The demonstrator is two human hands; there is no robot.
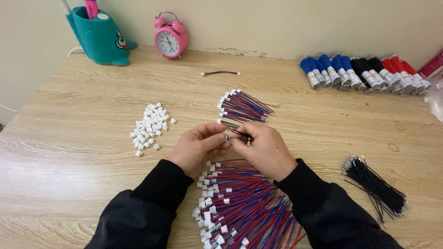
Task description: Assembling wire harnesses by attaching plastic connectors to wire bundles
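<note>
My left hand [199, 146] and my right hand [264, 147] meet at the middle of the wooden table [83, 120]. Between their fingertips they pinch a small white connector [227, 137] and thin dark wires [242, 134] running to the right. Just beyond the hands lies a small bunch of red and blue wires with white connectors [241, 107]. Under my wrists spreads a large pile of the same wired connectors [240, 207]. Loose white connector housings [150, 128] lie in a heap to the left of my left hand.
A bundle of black wires [376, 186] lies at the right. Blue, black and red wire bundles [364, 74] line the back right. One finished wire piece [220, 73], a pink alarm clock [170, 40] and a teal holder [100, 37] stand at the back.
</note>
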